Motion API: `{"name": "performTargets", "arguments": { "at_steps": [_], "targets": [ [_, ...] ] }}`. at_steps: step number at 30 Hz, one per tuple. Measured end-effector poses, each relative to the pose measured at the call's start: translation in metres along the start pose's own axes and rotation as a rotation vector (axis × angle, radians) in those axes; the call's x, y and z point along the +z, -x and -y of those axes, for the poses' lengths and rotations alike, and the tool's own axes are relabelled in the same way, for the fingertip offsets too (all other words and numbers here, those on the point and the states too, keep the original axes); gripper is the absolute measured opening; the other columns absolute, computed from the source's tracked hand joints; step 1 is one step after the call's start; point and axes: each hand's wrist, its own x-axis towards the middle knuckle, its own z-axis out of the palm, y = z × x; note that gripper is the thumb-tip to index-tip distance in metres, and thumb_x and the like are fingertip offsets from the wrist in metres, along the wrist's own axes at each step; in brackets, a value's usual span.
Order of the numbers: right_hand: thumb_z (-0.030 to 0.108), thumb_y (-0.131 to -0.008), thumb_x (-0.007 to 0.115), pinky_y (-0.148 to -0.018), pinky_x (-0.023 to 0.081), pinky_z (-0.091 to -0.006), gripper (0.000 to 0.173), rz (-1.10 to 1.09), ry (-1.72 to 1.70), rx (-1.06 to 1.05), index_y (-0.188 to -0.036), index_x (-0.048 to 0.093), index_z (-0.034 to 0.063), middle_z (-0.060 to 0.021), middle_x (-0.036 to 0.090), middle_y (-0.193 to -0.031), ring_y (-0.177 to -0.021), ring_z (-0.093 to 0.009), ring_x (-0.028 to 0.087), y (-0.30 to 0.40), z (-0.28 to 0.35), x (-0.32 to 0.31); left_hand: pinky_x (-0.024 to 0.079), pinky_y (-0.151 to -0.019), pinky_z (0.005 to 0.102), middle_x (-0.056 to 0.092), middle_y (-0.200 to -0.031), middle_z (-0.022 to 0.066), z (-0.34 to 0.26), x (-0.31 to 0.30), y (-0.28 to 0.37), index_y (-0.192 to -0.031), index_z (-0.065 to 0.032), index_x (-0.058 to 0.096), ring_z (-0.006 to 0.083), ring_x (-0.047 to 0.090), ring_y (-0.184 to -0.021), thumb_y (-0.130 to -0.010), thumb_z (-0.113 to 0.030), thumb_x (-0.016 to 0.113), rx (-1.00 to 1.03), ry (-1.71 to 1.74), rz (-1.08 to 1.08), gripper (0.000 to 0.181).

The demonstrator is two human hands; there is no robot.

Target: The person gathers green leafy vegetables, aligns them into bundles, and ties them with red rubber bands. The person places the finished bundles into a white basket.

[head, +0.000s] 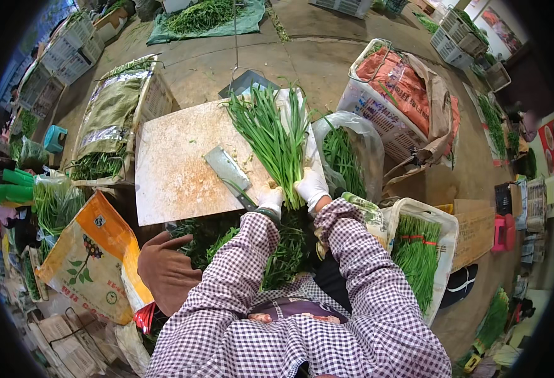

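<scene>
A loose bunch of Chinese chives lies fanned over the right side of a white cutting board, its pale stem ends towards me. My left hand, in a white glove, grips the stems from the left. From the right, my gloved right hand closes on the same stem ends, which stick out between both hands. A cleaver rests flat on the board, its dark handle reaching my left wrist. Chopped green scraps dot the board beside the blade. Dark leafy greens fill the space below my forearms.
An open clear plastic bag of greens stands right of the board. Further right, a white crate holds banded chives. Covered crates stand ahead left. A hanging scale pan sits beyond the board's far edge. A woven sack lies left.
</scene>
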Motion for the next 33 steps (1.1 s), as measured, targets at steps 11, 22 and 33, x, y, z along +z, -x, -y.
{"name": "performTargets", "arguments": {
  "at_steps": [11, 22, 33],
  "targets": [
    [0.011, -0.078, 0.052, -0.087, 0.046, -0.0411, 0.035, 0.134, -0.125, 0.011, -0.111, 0.059, 0.0026, -0.0246, 0.062, -0.105, -0.103, -0.038, 0.058, 0.008, -0.004, -0.002, 0.046, -0.089, 0.0383, 0.061, -0.117, 0.0203, -0.061, -0.002, -0.006, -0.119, 0.0055, 0.056, 0.031, 0.06, -0.105, -0.066, -0.059, 0.073, -0.404, -0.125, 0.116, 0.085],
    [0.022, -0.087, 0.063, -0.08, 0.048, -0.0318, 0.029, 0.24, -0.493, -0.529, -0.104, 0.065, -0.0013, -0.0123, 0.065, -0.094, -0.087, -0.024, 0.062, 0.022, -0.007, -0.002, 0.053, -0.048, 0.0371, 0.066, -0.077, 0.007, -0.09, -0.031, 0.03, -0.094, -0.009, 0.063, 0.023, 0.062, -0.059, -0.084, -0.032, 0.068, -0.619, 0.645, 0.369, 0.026],
    [0.039, -0.088, 0.063, -0.072, 0.046, -0.0254, 0.042, 0.685, -0.954, -0.064, -0.108, 0.059, 0.0019, -0.0014, 0.062, -0.094, -0.08, -0.01, 0.058, 0.046, 0.01, -0.021, 0.054, -0.062, 0.0265, 0.058, -0.087, 0.0032, -0.087, -0.087, 0.112, -0.114, -0.0021, 0.052, 0.0097, 0.055, -0.065, -0.087, -0.018, 0.064, -0.453, 1.159, 0.805, 0.033]
  ]
}}
